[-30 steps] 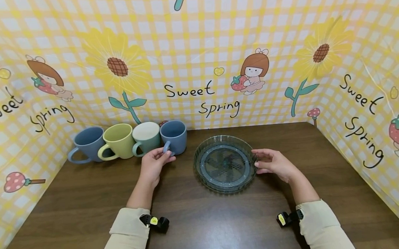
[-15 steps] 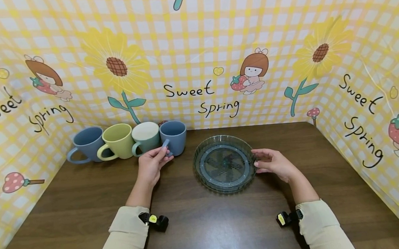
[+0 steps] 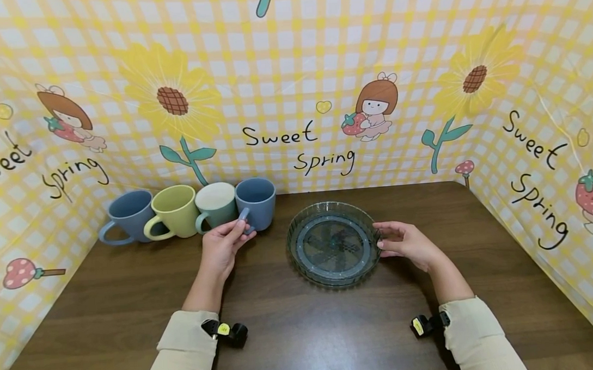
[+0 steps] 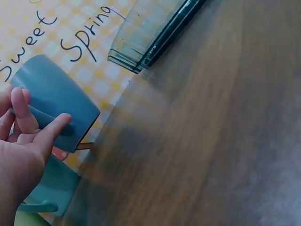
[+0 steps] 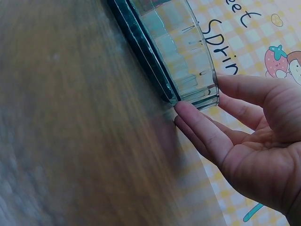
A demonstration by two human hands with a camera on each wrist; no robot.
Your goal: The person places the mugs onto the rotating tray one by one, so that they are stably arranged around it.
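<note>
My left hand [image 3: 219, 250] pinches the handle of a blue mug [image 3: 259, 205] with thumb and fingers. In the left wrist view, the blue mug [image 4: 61, 101] leans, its handle partly hidden by the left hand [image 4: 23, 146]. To its left is a teal mug [image 3: 219, 209] with a white inside, right beside it. My right hand [image 3: 408, 243] holds a round, see-through fluted dish [image 3: 301, 266] by its right side. Seen from the right wrist, the dish's side wall [image 5: 188, 75] lies between the thumb at the base and the fingers [image 5: 247, 89] at the rim.
A yellow-green mug [image 3: 177, 213] and a darker blue mug [image 3: 131, 212] continue the row at the back left, handles toward me. The brown wooden table [image 3: 301, 332] ends at a checked yellow cloth [image 3: 282, 55] hung behind and at both sides.
My left hand has shifted slightly left, and the blue mug's handle has turned a little with it. Its rim sits a touch higher. The right hand and the dish stay put.
</note>
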